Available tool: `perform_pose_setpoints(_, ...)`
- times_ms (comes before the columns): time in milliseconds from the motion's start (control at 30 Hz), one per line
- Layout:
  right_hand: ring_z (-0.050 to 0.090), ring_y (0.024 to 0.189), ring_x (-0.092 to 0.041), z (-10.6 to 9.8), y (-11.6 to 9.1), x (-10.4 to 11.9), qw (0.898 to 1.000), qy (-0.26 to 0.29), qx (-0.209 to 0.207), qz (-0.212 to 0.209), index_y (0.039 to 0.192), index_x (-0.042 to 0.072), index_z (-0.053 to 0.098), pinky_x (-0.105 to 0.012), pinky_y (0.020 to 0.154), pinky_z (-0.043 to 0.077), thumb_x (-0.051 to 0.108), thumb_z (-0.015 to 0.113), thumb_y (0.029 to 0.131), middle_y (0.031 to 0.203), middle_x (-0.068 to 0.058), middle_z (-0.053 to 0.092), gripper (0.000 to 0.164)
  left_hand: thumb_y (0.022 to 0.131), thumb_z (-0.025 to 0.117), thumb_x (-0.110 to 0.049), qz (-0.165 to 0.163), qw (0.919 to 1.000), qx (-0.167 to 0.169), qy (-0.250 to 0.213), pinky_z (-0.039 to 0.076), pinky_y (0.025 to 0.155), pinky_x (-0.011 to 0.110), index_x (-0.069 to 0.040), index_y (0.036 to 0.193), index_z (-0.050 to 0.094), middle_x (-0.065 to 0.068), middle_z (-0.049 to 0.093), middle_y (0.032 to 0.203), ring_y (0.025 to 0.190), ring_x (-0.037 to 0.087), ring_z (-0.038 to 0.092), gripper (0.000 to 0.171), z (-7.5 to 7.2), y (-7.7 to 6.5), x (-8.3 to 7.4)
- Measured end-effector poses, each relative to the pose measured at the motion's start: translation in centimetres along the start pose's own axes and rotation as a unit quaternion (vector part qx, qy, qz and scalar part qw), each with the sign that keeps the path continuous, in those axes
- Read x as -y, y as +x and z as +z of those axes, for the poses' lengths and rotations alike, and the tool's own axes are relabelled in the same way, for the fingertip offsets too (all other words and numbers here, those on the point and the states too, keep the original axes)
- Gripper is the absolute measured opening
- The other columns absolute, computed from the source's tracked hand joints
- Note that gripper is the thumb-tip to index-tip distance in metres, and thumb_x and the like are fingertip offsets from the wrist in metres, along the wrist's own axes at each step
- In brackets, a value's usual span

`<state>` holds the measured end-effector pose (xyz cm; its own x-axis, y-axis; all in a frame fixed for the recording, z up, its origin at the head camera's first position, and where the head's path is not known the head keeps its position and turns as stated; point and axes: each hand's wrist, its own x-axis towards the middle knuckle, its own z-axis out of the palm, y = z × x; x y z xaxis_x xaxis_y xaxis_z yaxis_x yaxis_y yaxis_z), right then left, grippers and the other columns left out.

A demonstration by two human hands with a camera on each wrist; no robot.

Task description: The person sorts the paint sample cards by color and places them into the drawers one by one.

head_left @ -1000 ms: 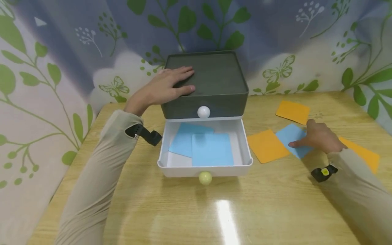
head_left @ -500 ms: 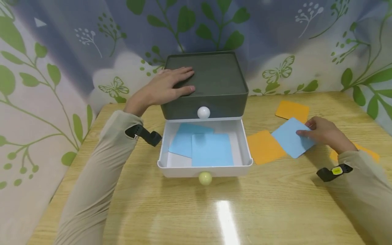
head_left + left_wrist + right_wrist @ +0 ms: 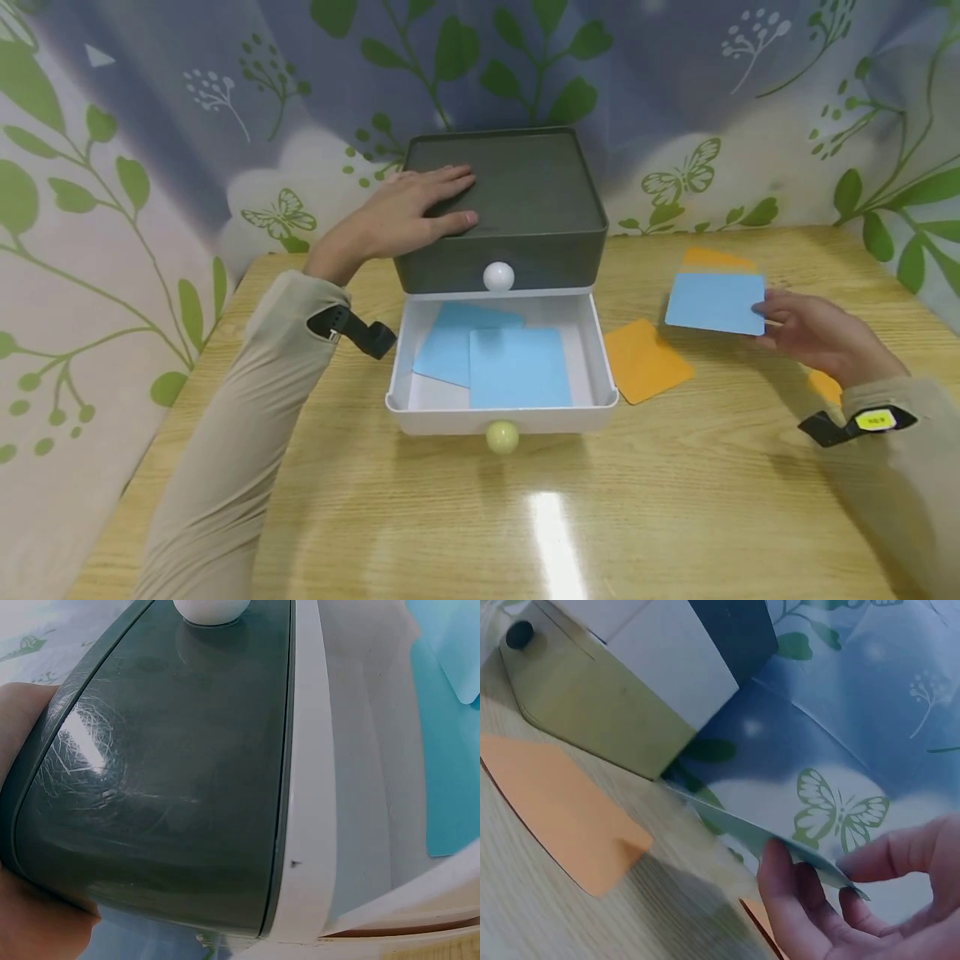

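Observation:
My left hand [image 3: 408, 212] rests on the left side of the top of a dark green drawer box [image 3: 532, 187], fingers stretched out. Below, a white drawer [image 3: 502, 421] with a yellow-green knob is pulled out. Two overlapping blue cards [image 3: 521, 371] lie inside it. On the right, my right hand [image 3: 825, 333] pinches a blue square card [image 3: 716, 302] by its right edge, raised off the table. The right wrist view shows this card [image 3: 761, 838] nearly edge-on between thumb and fingers.
An orange card [image 3: 647, 362] lies right of the drawer. Another orange card [image 3: 718, 258] sits behind the raised blue one, and a third orange card [image 3: 825, 386] is mostly covered by the right forearm. A leaf-patterned curtain [image 3: 637, 75] hangs behind the wooden table [image 3: 420, 517].
My right hand has taken hold of the blue card, lifted it off the table and tilted it, moving slightly right. The left hand and the drawer have stayed put.

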<state>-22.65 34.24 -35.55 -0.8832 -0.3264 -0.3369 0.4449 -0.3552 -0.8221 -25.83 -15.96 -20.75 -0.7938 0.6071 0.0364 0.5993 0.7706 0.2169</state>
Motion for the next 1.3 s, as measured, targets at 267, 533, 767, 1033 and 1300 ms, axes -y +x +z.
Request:
perform_pose_setpoints(267, 0.061, 0.086, -0.021, 0.8, -1.0, -1.3, 0.992, 0.061, 0.106, -0.039, 0.114, 0.005, 0.055, -0.039, 0.081, 0.054, -0.001, 0.03, 0.102, 0.105, -0.009, 0.052, 0.028, 0.101, 0.041, -0.043, -0.001, 1.0, -0.002, -0.002, 0.009, 0.117, 0.045, -0.008, 0.154, 0.023, 0.008, 0.015, 0.161, 0.147, 0.024, 0.013, 0.065, 0.0, 0.0, -0.1)
perform_pose_setpoints(533, 0.06, 0.091, -0.02, 2.0, -1.7, -2.4, 0.983, 0.081, 0.159, -0.04, 0.121, 0.005, 0.053, -0.038, 0.087, 0.053, -0.004, 0.027, 0.102, 0.114, -0.008, 0.048, 0.034, 0.101, 0.041, -0.043, -0.003, 1.0, -0.001, -0.004, 0.009, 0.117, 0.045, -0.008, 0.154, 0.023, 0.008, 0.015, 0.161, 0.147, 0.025, 0.013, 0.066, 0.0, 0.0, 0.0)
perform_pose_setpoints(767, 0.058, 0.096, -0.018, 3.1, -2.3, -2.9, 0.986, 0.054, 0.152, -0.034, 0.126, 0.011, 0.05, -0.035, 0.088, 0.052, -0.004, 0.03, 0.102, 0.121, -0.006, 0.044, 0.035, 0.101, 0.041, -0.042, -0.003, 1.0, -0.002, -0.006, 0.009, 0.117, 0.045, -0.008, 0.154, 0.023, 0.008, 0.015, 0.161, 0.147, 0.025, 0.013, 0.065, 0.0, -0.1, -0.1)
perform_pose_setpoints(1033, 0.057, 0.118, -0.027, 6.3, -3.6, -2.2, 0.965, 0.085, 0.248, -0.018, 0.134, 0.004, 0.053, -0.042, 0.096, 0.048, -0.006, 0.021, 0.102, 0.132, -0.011, 0.054, 0.046, 0.101, 0.041, -0.042, -0.004, 1.0, -0.002, -0.009, 0.008, 0.117, 0.044, -0.007, 0.154, 0.023, 0.008, 0.016, 0.161, 0.147, 0.024, 0.012, 0.065, 0.0, 0.0, -0.2)
perform_pose_setpoints(1300, 0.054, 0.122, -0.026, 8.2, -5.5, -1.3, 0.968, 0.035, 0.247, -0.039, 0.142, 0.009, 0.047, -0.044, 0.097, 0.047, -0.006, 0.021, 0.102, 0.139, -0.008, 0.05, 0.049, 0.102, 0.04, -0.043, 0.0, 1.0, 0.001, -0.005, 0.007, 0.117, 0.045, -0.008, 0.154, 0.022, 0.009, 0.015, 0.161, 0.147, 0.025, 0.012, 0.066, -0.2, -0.1, -0.1)
